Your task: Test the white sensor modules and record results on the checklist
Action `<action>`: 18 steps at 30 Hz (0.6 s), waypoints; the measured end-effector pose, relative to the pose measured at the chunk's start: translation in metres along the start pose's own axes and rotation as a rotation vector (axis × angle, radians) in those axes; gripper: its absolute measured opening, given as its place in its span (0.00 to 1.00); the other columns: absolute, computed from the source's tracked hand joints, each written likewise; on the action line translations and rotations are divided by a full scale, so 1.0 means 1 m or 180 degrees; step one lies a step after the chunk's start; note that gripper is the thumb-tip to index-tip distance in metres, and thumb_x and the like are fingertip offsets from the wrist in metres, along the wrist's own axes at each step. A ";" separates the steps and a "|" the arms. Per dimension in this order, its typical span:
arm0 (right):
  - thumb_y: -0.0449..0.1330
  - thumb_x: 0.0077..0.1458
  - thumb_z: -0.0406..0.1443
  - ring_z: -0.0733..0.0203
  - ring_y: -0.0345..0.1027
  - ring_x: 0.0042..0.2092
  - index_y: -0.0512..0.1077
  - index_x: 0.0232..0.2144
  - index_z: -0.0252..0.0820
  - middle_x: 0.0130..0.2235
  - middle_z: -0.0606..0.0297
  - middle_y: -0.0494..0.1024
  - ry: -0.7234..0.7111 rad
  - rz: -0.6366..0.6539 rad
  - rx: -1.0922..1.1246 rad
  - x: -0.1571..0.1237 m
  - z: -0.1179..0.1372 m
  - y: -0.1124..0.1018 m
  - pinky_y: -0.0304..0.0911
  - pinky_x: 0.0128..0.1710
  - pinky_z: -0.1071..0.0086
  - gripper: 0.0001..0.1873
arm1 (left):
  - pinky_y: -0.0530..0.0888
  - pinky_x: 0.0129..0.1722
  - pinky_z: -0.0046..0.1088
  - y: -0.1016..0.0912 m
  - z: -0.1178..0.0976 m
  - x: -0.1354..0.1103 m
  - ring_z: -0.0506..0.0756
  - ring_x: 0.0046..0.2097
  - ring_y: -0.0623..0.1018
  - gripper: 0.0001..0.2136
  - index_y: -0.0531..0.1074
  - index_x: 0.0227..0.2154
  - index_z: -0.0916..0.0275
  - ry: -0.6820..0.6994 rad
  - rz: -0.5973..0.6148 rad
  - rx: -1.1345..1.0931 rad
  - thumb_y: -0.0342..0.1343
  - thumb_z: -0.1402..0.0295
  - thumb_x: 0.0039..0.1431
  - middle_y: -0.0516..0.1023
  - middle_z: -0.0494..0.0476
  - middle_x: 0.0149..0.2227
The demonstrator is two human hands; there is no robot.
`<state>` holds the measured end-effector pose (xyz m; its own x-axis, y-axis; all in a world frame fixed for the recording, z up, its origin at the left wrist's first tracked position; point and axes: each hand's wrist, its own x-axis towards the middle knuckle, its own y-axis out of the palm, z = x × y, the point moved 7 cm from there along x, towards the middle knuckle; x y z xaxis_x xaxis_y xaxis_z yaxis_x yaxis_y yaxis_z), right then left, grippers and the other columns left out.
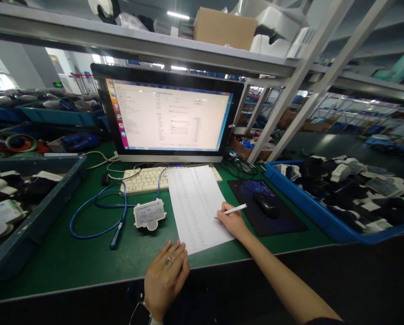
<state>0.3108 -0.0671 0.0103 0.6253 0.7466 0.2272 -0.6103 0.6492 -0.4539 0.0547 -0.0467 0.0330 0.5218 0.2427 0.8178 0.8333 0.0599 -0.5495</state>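
My right hand [231,220] is closed around a white pen [236,209], its tip at the printed sheet of paper [197,212]. The sheet lies partly over the cream keyboard [144,180]. At the sheet's lower left corner rests my left hand [168,275], fingers stretched out flat, with a ring and a wristwatch on it. Left of the paper sits a small white labelled device [150,214]. A blue cable [96,235] loops beside it and ends in a blue connector [116,236].
A lit monitor [174,117] stands behind the keyboard. On the right are a black mouse [265,205] on a dark mouse pad [249,219] and a blue bin [323,214] full of black and white parts. Another bin [49,207] flanks the left. A shelf [147,41] spans overhead.
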 end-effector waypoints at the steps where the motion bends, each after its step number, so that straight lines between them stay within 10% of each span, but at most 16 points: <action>1: 0.54 0.40 0.35 0.66 0.56 0.20 0.55 0.13 0.46 0.13 0.75 0.63 0.0009 -0.0010 0.0005 0.000 0.000 0.000 0.52 0.24 0.72 0.11 | 0.78 0.48 0.36 0.000 0.000 0.000 0.54 0.39 0.82 0.08 0.74 0.37 0.64 0.0006 0.0002 -0.0005 0.51 0.77 0.59 0.82 0.56 0.37; 18: 0.51 0.44 0.48 0.71 0.44 0.13 0.56 0.14 0.46 0.11 0.73 0.60 0.0770 -0.0082 0.0508 0.017 -0.028 -0.018 0.41 0.13 0.74 0.16 | 0.75 0.48 0.38 -0.006 0.005 0.002 0.56 0.45 0.79 0.11 0.71 0.45 0.64 0.0043 0.0215 0.0188 0.50 0.73 0.61 0.80 0.58 0.42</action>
<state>0.3459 -0.0695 -0.0016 0.7277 0.6857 0.0161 -0.6495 0.6965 -0.3050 0.0499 -0.0418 0.0365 0.5792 0.2352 0.7805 0.7841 0.1010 -0.6124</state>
